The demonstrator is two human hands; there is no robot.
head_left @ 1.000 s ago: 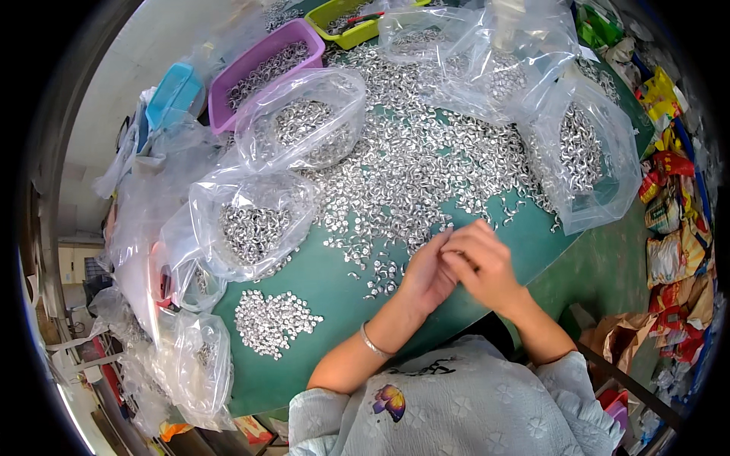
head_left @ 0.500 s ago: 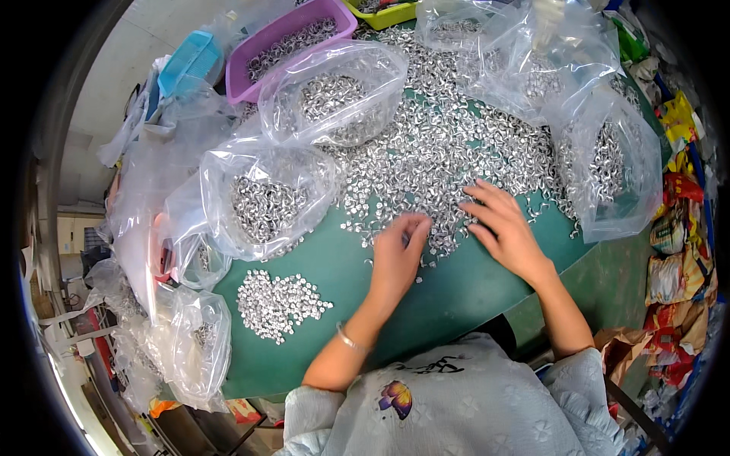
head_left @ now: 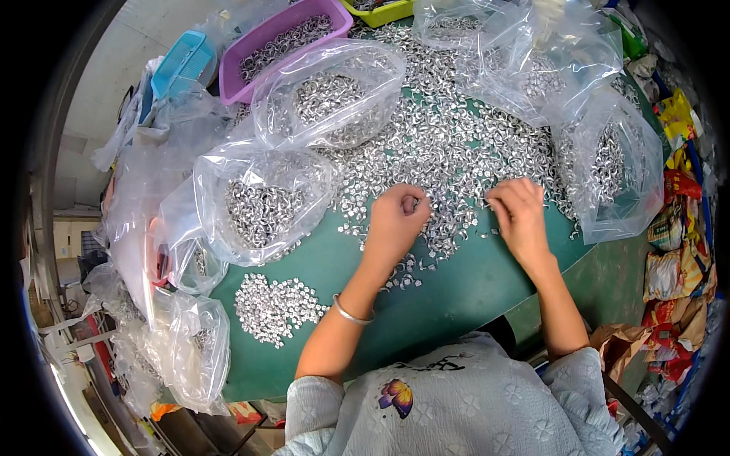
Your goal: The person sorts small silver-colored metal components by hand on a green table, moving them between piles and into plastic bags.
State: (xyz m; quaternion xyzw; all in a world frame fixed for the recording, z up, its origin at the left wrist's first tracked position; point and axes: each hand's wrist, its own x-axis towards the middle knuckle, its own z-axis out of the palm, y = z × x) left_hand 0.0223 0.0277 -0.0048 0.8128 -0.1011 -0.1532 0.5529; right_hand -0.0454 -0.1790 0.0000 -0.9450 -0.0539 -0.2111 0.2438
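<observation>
A wide heap of small shiny silver metal pieces (head_left: 449, 152), many of them curved, spreads over the green table (head_left: 449, 304). At the heap's near edge my left hand (head_left: 397, 222), with a bangle at the wrist, is closed, thumb and fingers curled together. Whatever it grips is too small to make out. My right hand (head_left: 520, 219) is farther right at the same edge, its fingertips pinched together over loose pieces; what they hold is hidden. A few loose pieces (head_left: 407, 277) lie beside my left wrist. Farther left sits a separate small pile of metal pieces (head_left: 275, 308).
Open clear plastic bags of metal pieces stand at the left (head_left: 262, 205), far left (head_left: 327, 99) and right (head_left: 608, 167). A purple basin (head_left: 285, 45), a blue basket (head_left: 182, 64) and a yellow-green tray (head_left: 384, 14) are at the back. Colourful packaging (head_left: 677, 266) lies along the right.
My right hand has moved right, and its spread fingers have come together. My left hand has moved slightly up the table. More loose pieces now show beside my left wrist.
</observation>
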